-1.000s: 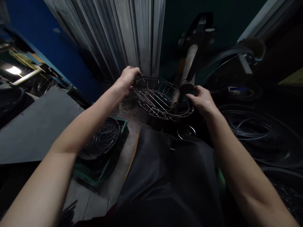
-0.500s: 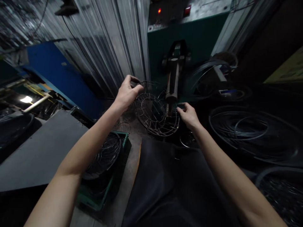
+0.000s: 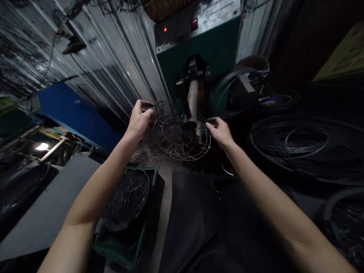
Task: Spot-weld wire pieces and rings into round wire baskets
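A round wire frame (image 3: 167, 149), made of concentric rings and short cross wires like a basket, is held level between my hands. My left hand (image 3: 140, 118) pinches its upper left rim between thumb and fingers. On the opposite side, my right hand (image 3: 220, 132) has its thumb and fingers closed at the right rim. The dark and pale arms of a green machine (image 3: 193, 100) reach down over the right part of the frame. One arm's lower end sits inside the rings; whether it touches a wire, I cannot tell.
A green crate (image 3: 139, 242) with a black basin (image 3: 146, 189) of wire pieces stands at lower left. Large basins with coiled wire (image 3: 307, 144) lie to the right. The machine's panel shows a red light (image 3: 165, 29). A blue panel (image 3: 74, 110) is at left.
The view has shifted, with the machine now further left in it. Both hands still hold the frame, which appears moved left relative to the machine arms and flatter.
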The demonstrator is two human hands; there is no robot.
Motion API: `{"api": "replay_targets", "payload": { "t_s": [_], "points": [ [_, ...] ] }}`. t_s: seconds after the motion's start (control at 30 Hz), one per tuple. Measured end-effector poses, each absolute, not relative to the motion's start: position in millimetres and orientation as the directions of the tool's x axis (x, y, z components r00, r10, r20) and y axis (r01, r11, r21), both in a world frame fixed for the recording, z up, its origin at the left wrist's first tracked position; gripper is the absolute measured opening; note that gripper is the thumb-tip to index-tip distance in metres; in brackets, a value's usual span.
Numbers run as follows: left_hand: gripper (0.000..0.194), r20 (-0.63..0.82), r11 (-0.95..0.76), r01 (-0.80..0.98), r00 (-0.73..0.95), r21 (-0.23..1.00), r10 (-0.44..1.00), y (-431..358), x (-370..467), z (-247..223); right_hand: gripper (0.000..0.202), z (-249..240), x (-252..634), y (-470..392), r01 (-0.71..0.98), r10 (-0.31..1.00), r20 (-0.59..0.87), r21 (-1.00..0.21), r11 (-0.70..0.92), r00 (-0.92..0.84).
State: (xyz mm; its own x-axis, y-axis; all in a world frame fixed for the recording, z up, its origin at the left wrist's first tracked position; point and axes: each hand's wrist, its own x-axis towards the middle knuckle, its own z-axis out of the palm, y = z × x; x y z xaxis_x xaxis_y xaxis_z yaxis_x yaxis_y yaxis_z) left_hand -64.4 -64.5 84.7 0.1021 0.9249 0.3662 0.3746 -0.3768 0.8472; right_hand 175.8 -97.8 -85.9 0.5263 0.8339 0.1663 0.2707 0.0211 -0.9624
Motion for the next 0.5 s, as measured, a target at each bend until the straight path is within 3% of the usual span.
{"api": "replay_targets", "payload": {
  "t_s": [0.17, 0.33, 0.5],
  "points": [
    [0.028, 0.293, -0.276, 0.252, -0.032, 0.928, 0.956, -71, -82, 52, 0.030, -100, 191, -130, 0.257, 0.829, 0.187, -0.965, 0.055, 0.527],
    [0.028, 0.257, -0.241, 0.152, -0.095, 0.959, 0.962, -82, -94, 28, 0.037, -120, 179, -171, 0.129, 0.919, 0.207, -0.977, 0.173, 0.335],
    [0.026, 0.212, -0.206, 0.056, -0.140, 0.977, 0.967, -84, -96, 14, 0.030, -120, 160, -166, 0.143, 0.882, 0.254, -0.966, 0.214, 0.397]
  ]
}}
